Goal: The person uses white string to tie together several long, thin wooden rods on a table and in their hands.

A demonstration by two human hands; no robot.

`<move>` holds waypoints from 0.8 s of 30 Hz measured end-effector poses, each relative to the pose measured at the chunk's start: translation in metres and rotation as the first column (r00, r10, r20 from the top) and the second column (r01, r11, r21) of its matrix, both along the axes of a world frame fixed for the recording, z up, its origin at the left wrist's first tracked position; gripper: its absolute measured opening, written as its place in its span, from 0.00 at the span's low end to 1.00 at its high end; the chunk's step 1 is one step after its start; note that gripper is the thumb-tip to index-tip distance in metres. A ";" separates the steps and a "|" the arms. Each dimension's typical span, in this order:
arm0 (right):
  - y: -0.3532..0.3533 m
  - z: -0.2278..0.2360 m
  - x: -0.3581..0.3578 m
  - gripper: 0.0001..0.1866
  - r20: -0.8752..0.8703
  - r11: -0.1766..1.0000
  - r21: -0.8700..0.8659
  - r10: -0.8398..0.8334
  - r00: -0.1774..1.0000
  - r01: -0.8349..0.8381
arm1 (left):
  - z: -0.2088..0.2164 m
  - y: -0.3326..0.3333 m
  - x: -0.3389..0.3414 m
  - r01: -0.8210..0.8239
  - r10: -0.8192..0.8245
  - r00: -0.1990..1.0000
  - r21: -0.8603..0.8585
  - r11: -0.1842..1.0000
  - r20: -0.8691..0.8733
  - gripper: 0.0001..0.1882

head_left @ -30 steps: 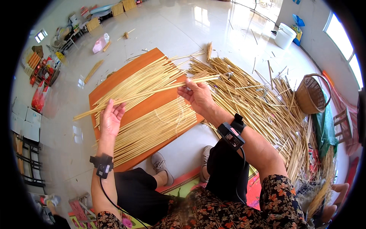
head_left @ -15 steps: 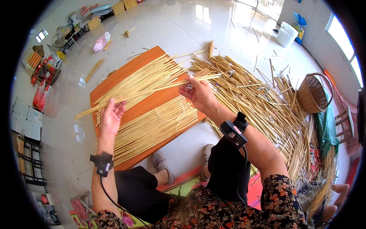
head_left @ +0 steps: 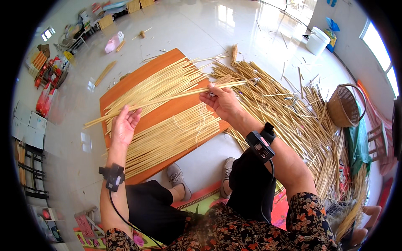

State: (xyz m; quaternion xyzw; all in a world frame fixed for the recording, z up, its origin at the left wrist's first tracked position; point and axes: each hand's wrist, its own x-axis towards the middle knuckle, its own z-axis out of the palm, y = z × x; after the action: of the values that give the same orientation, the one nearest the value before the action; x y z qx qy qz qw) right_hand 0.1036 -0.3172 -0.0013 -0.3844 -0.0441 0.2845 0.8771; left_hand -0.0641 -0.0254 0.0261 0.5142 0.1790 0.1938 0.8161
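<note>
Holding one long reed (head_left: 167, 99) level over an orange board (head_left: 167, 113) on the glossy floor (head_left: 201, 29).

Spanning past both board edges, with bare floor beyond the far side. Two reed layers on the board, one loose pile (head_left: 293, 121) right, one basket (head_left: 344, 106), one white bucket (head_left: 317, 40). Right hand (head_left: 222, 102) pinched narrow on the reed; left hand (head_left: 124, 125) spread, fingertips touching it.
</note>
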 end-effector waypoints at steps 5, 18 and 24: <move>0.001 -0.002 0.002 0.09 0.003 1.000 -0.009 -0.003 1.000 0.003 | -0.002 0.002 0.000 -0.002 0.002 1.000 -0.029 1.000 -0.010 0.12; -0.002 0.004 0.004 0.12 -0.207 0.998 0.032 -0.050 0.977 0.058 | 0.001 -0.002 0.003 0.031 -0.032 0.999 0.016 0.999 0.038 0.11; -0.002 0.002 0.003 0.12 -0.120 0.998 0.001 -0.055 0.991 0.055 | 0.001 -0.003 -0.001 0.004 -0.004 1.000 0.013 1.000 0.024 0.12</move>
State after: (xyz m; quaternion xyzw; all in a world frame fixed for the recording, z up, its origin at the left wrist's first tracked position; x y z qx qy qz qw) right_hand 0.1069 -0.3193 0.0005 -0.3659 0.0189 0.2828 0.8865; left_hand -0.0648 -0.0281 0.0268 0.5174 0.1670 0.1993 0.8152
